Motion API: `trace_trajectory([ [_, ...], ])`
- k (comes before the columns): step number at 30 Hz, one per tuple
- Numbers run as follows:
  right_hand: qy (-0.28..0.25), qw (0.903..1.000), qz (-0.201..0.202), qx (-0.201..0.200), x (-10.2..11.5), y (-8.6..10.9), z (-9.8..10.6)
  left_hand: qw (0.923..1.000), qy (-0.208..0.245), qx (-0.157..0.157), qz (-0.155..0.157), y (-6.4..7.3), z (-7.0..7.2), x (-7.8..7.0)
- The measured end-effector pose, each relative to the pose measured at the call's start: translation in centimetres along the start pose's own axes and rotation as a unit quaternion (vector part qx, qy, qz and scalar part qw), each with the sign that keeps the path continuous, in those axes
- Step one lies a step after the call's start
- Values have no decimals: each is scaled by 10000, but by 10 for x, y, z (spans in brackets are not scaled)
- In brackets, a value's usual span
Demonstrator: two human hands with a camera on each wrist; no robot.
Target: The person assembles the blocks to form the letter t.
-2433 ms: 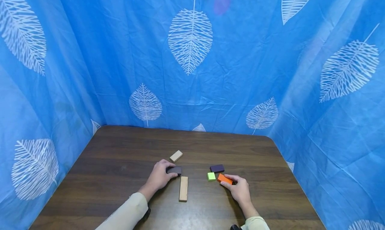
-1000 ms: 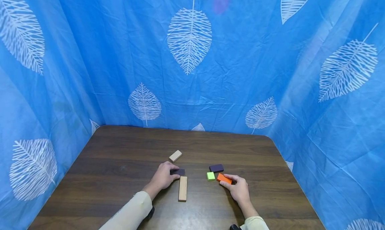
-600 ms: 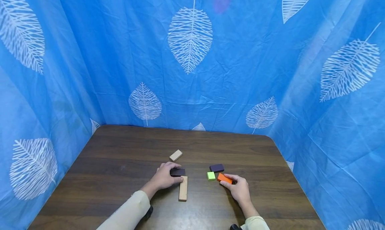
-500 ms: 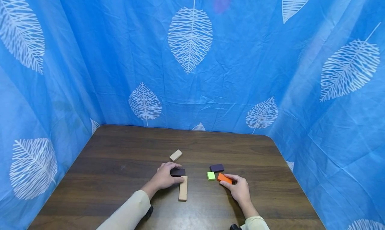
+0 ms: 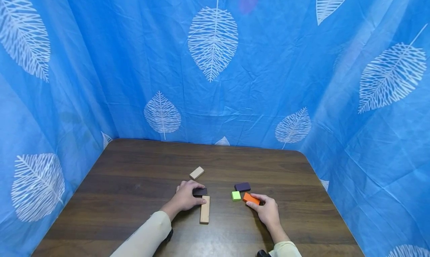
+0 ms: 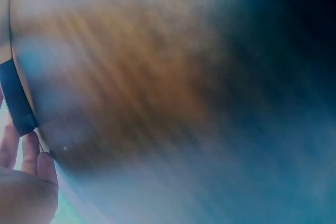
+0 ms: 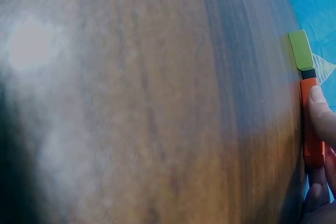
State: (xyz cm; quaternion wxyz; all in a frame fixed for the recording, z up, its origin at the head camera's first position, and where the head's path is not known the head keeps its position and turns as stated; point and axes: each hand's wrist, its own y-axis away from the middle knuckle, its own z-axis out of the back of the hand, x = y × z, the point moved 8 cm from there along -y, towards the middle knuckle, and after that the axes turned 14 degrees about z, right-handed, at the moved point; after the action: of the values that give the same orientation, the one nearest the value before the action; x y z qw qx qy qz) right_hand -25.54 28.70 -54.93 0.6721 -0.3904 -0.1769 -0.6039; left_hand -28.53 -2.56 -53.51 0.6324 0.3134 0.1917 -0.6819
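Note:
In the head view my left hand (image 5: 184,198) spans a dark rectangular wooden block (image 5: 200,192), fingers along its far side. Its thumb touches the upper end of a long pale wooden block (image 5: 204,212), which lies just in front of the dark one. The left wrist view shows the dark block (image 6: 18,98) with fingertips at its end. My right hand (image 5: 268,209) pinches an orange block (image 5: 251,198) between thumb and fingers, low at the table. Next to the orange block are a lime-green block (image 5: 236,196) and a dark purple block (image 5: 242,186).
A shorter pale wooden block (image 5: 196,172) lies at an angle beyond my left hand. All the blocks lie on a dark wood-grain table (image 5: 141,160). Blue curtains (image 5: 215,111) with white leaf prints surround its back and sides.
My left hand and the dark block have shifted right, to the far end of the long pale block. The left thumb has come onto that end. My right hand stays on the orange block.

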Motion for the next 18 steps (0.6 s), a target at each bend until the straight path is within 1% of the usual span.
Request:
trace_trajectory([
  [11, -50, 10000, -16, 11, 2, 1, -1, 9997, -150, -29, 215, 0, 1, 2],
  [18, -35, 10000, 40, -27, 3, 2, 0, 9998, -133, -86, 87, -2, 0, 1],
])
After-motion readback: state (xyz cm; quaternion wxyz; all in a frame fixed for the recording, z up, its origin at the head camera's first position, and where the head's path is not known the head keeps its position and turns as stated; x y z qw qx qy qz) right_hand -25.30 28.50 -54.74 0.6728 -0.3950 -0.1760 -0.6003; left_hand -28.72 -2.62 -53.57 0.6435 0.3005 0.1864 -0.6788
